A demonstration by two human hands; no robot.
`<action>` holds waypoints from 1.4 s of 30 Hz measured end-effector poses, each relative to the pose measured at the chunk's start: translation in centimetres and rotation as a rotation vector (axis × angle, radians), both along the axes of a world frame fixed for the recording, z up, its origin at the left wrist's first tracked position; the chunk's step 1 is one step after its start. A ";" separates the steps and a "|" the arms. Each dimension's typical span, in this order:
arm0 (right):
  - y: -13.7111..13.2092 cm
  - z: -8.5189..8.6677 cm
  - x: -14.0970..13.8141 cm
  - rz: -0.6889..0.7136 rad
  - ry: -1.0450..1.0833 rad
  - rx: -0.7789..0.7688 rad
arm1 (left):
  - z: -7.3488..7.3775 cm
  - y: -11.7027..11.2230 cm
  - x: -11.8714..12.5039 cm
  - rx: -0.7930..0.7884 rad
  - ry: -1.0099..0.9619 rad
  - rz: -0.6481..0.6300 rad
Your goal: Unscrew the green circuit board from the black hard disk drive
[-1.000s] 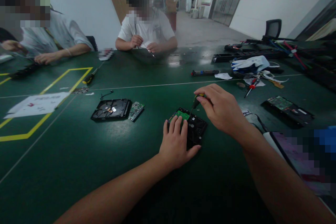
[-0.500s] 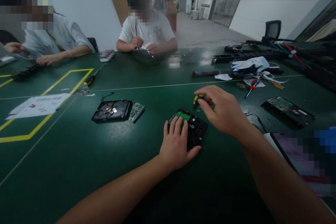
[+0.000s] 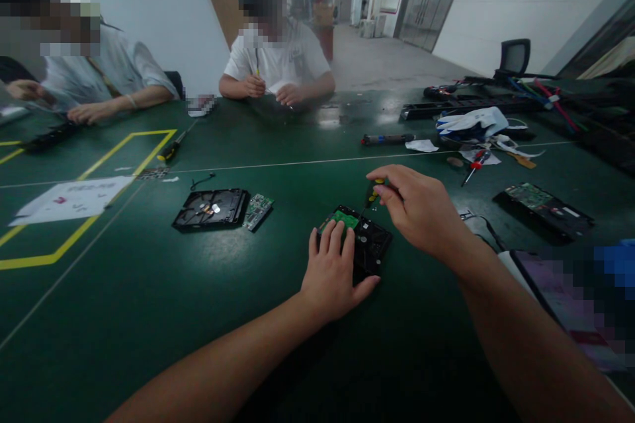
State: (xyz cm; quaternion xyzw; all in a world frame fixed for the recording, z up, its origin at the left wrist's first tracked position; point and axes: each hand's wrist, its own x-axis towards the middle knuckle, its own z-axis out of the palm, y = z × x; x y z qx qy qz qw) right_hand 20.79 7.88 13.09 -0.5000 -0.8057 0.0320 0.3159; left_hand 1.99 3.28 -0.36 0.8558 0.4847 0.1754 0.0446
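Left hand (image 3: 328, 274): grip unclenched, fingers spread over the drive.
Drive (image 3: 373, 243): on the counter (image 3: 163, 317), under the left hand, its green board (image 3: 346, 217) upward.
Right hand (image 3: 421, 211): grip pinching the screwdriver (image 3: 372, 195), tip down at the drive.
Side drives: one (image 3: 546, 211) right; another (image 3: 211, 207) left, loose board (image 3: 258, 211) beside it.
Far side: person in white (image 3: 290, 59).

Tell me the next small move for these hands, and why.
Probably a small twist of the screwdriver by the right hand, with the left hand bracing the drive. The right fingers grip the handle, the tip appears to reach the drive beside its green board, and the left hand lies across it. Whether a screw is engaged is too small to tell.
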 end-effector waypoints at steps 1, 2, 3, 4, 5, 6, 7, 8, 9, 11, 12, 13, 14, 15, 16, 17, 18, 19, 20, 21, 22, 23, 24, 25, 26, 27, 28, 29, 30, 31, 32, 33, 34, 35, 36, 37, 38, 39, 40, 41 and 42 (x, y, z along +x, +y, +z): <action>0.1 0.0 0.0 -0.013 -0.007 0.015 | 0.0 0.0 0.0 0.000 0.000 0.000; 0.1 0.0 0.1 -0.025 -0.014 0.029 | -0.1 0.0 0.0 -0.001 -0.002 0.002; 0.1 0.0 0.1 -0.035 -0.021 0.038 | -0.1 0.0 0.0 -0.001 -0.004 0.002; 0.1 0.0 0.2 -0.043 -0.023 0.045 | -0.2 0.0 0.0 -0.002 -0.005 0.002; 0.1 0.0 0.2 -0.050 -0.024 0.051 | -0.2 0.0 0.0 -0.004 -0.005 0.001; 0.1 0.1 0.2 -0.052 -0.021 0.055 | -0.2 0.0 0.0 -0.006 -0.002 -0.001; 0.1 0.2 0.2 -0.045 -0.019 0.054 | -0.2 0.0 0.0 -0.008 0.002 -0.002; 0.0 0.2 0.2 -0.032 -0.015 0.051 | -0.1 0.0 0.0 -0.009 0.006 -0.001; 0.0 0.3 0.2 -0.014 -0.010 0.046 | -0.1 0.0 0.0 -0.009 0.009 0.001; -0.1 0.3 0.1 0.024 0.003 0.034 | 0.1 0.0 0.0 -0.006 0.011 0.004; -0.1 0.3 0.0 0.037 0.010 0.031 | 0.1 0.0 0.0 -0.005 0.011 0.004; -0.1 0.3 -0.1 0.044 0.016 0.030 | 0.2 0.0 0.0 -0.004 0.010 0.003; -0.1 0.2 -0.2 0.047 0.018 0.030 | 0.2 0.0 0.0 -0.004 0.009 0.002; -0.1 0.2 -0.2 0.047 0.019 0.032 | 0.2 0.0 0.0 -0.004 0.008 0.002; -0.1 0.1 -0.3 0.043 0.018 0.035 | 0.2 0.0 0.0 -0.002 0.007 0.002; -0.1 0.1 -0.3 0.037 0.015 0.039 | 0.1 0.0 0.0 -0.001 0.006 0.002; -0.1 0.1 -0.3 0.032 0.012 0.041 | 0.1 0.0 0.0 -0.001 0.005 0.002; -0.1 0.0 -0.3 0.031 0.010 0.042 | 0.0 0.0 0.0 -0.001 0.005 0.001; 0.0 0.0 -0.2 0.036 0.009 0.040 | -0.1 0.0 0.0 0.000 0.005 0.001; 0.0 0.0 -0.2 0.046 0.011 0.034 | -0.1 0.0 0.0 0.001 0.004 0.000; 0.0 0.0 -0.2 0.058 0.015 0.024 | -0.2 0.0 0.0 0.002 0.004 -0.001; 0.0 0.0 -0.1 0.067 0.020 0.013 | -0.2 0.1 0.0 0.002 0.004 -0.001; 0.0 0.0 -0.1 0.069 0.023 0.002 | -0.2 0.1 0.0 0.003 0.003 0.000; -0.1 0.0 -0.1 0.064 0.022 -0.004 | -0.2 0.1 0.0 0.003 0.003 0.000; -0.1 0.0 -0.1 0.051 0.019 -0.006 | -0.2 0.1 0.0 0.004 0.003 0.000; -0.1 0.0 -0.2 0.035 0.013 -0.005 | -0.2 0.1 0.0 0.004 0.004 -0.001; -0.1 0.0 -0.2 0.016 0.006 -0.001 | -0.2 0.1 0.0 0.004 0.005 -0.001; -0.1 0.0 -0.2 -0.001 -0.001 0.003 | -0.2 0.1 0.0 0.004 0.006 -0.002; -0.1 0.0 -0.1 -0.016 -0.006 0.009 | -0.2 0.1 0.0 0.004 0.006 -0.001; -0.1 0.0 -0.1 -0.027 -0.013 0.015 | -0.2 0.1 0.0 0.005 0.006 -0.001; -0.1 0.0 -0.1 -0.033 -0.019 0.024 | -0.3 0.1 0.0 0.005 0.006 0.000; -0.1 0.0 -0.1 -0.034 -0.024 0.034 | -0.3 0.0 0.0 0.007 0.005 0.000; 0.0 0.0 0.0 -0.030 -0.025 0.043 | -0.3 0.0 0.0 0.007 0.004 0.001; 0.0 0.0 0.0 -0.021 -0.023 0.051 | -0.3 0.0 0.0 0.007 0.004 0.002; 0.0 0.0 0.0 -0.008 -0.018 0.057 | -0.2 0.0 0.0 0.006 0.004 0.002; 0.0 0.0 0.0 0.006 -0.011 0.059 | -0.2 0.0 0.0 0.005 0.004 0.002; 0.0 0.0 0.0 0.020 -0.002 0.061 | -0.2 0.0 0.0 0.005 0.003 0.003; 0.0 0.0 0.0 0.032 0.007 0.060 | -0.2 0.0 0.0 0.006 0.003 0.004; 0.0 0.0 -0.1 0.040 0.016 0.060 | -0.2 0.0 0.0 0.007 0.003 0.005; 0.0 0.0 -0.1 0.046 0.025 0.061 | -0.2 0.0 0.1 0.009 0.002 0.005; 0.0 0.0 -0.1 0.049 0.032 0.062 | -0.2 0.0 0.1 0.009 0.002 0.005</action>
